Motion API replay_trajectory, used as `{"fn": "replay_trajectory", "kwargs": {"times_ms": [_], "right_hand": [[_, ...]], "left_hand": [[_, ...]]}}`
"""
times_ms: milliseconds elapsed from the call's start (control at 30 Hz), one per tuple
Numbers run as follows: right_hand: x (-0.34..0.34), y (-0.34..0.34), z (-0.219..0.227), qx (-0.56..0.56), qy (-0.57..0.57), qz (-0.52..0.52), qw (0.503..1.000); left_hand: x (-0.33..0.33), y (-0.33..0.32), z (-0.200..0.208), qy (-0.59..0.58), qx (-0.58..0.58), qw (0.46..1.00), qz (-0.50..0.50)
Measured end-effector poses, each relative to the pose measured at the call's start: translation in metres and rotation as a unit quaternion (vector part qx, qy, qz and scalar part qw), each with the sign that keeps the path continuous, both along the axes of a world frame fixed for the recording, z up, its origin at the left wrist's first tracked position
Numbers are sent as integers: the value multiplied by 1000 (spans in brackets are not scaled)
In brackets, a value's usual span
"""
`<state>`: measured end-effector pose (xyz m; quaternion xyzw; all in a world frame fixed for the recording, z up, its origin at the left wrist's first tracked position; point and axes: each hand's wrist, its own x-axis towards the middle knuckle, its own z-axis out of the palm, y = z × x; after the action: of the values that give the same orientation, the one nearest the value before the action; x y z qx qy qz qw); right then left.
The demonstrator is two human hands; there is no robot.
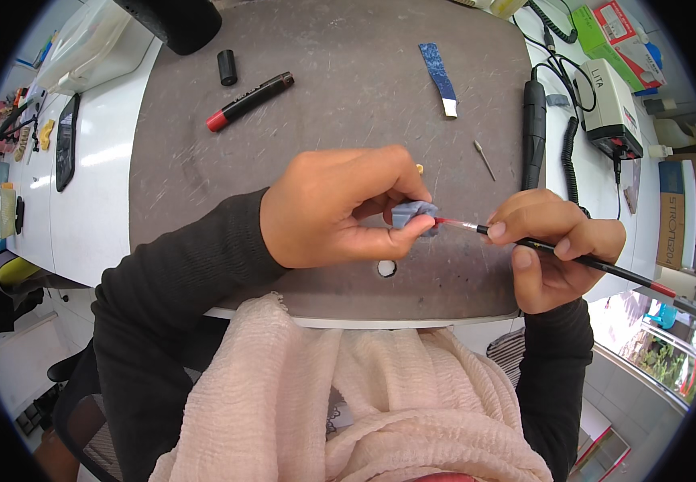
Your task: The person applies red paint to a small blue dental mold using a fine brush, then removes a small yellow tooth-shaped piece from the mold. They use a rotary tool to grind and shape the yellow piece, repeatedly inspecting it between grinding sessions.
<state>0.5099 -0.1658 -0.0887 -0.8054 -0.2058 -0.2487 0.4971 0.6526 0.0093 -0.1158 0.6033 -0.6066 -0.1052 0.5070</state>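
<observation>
Over the grey-brown mat, my left hand pinches a small grey-blue lump between thumb and fingers. What the lump is, I cannot make out. My right hand grips a thin black-handled paintbrush like a pen. Its red-coloured bristles point left and meet the lump's right end, by my left thumb tip. A small white round spot with a dark rim shows on the mat below my left hand. A bit of something yellow peeks out behind my left fingers.
Farther off lie a black-and-red marker, a black cap, a blue strip with a white end, and a thin metal bit. At right are a black rotary handpiece, coiled cable and control box. A phone lies left.
</observation>
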Motion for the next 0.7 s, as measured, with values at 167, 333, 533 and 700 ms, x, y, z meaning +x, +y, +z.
{"fn": "replay_trajectory", "kwargs": {"times_ms": [167, 333, 533, 700], "right_hand": [[0, 0, 0, 1, -4, 7, 1000], [-1, 2, 1, 14, 7, 4, 1000], [0, 4, 1, -6, 13, 3, 1000], [0, 5, 1, -5, -2, -2, 1000]], "left_hand": [[0, 0, 1, -12, -4, 1000, -1], [0, 0, 1, -15, -2, 1000, -4], [0, 0, 0, -30, -2, 999, -15], [0, 1, 1, -37, -1, 999, -17]]}}
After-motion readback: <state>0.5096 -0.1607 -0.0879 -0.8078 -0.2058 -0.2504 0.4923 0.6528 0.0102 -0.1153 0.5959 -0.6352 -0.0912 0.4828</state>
